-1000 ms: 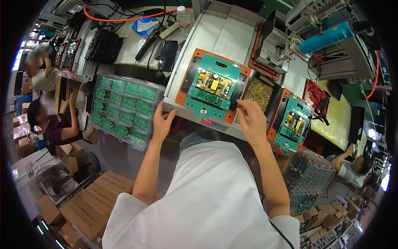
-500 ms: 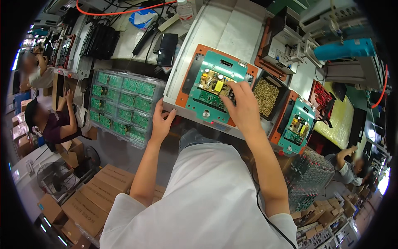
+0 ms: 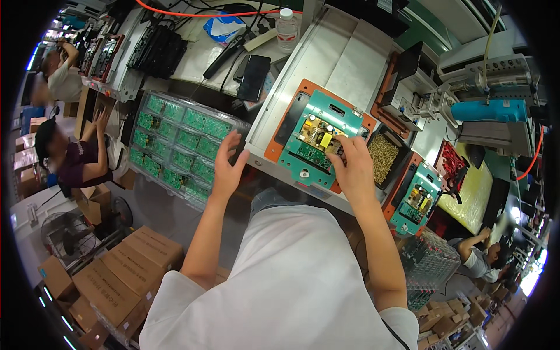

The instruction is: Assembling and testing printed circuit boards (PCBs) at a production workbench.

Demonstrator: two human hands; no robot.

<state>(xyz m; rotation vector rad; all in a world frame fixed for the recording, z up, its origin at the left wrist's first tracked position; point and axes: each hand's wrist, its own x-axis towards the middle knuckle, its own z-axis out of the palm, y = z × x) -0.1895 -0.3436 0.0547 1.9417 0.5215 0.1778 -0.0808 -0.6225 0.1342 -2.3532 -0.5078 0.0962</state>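
A teal fixture plate [image 3: 324, 104] lies on an orange base [image 3: 273, 150] in front of me. A circuit board [image 3: 315, 129], tan and green with a yellow block component, sits in it. At the board's right edge my right hand [image 3: 357, 172] has its thumb and fingertips pinched together. Whatever is between them is hidden. My left hand [image 3: 228, 169] is raised off the bench's front edge, fingers spread, holding nothing. It is nearest the clear plastic tray [image 3: 239, 123] of green circuit boards. To the right of my right hand is a black bin of small brass-coloured parts [image 3: 382, 156].
Another teal fixture [image 3: 398, 223] with a board stands at right, near red-handled tools [image 3: 452, 166]. A machine with a blue cylinder [image 3: 487, 111] is behind. A bottle [image 3: 287, 32] and phone [image 3: 254, 79] lie at the back. Cartons [image 3: 111, 286] stand lower left; people work both sides.
My left hand has come away from the bench edge and its fingers have spread. My right hand stays at the board's right edge. The whole view has shifted slightly.
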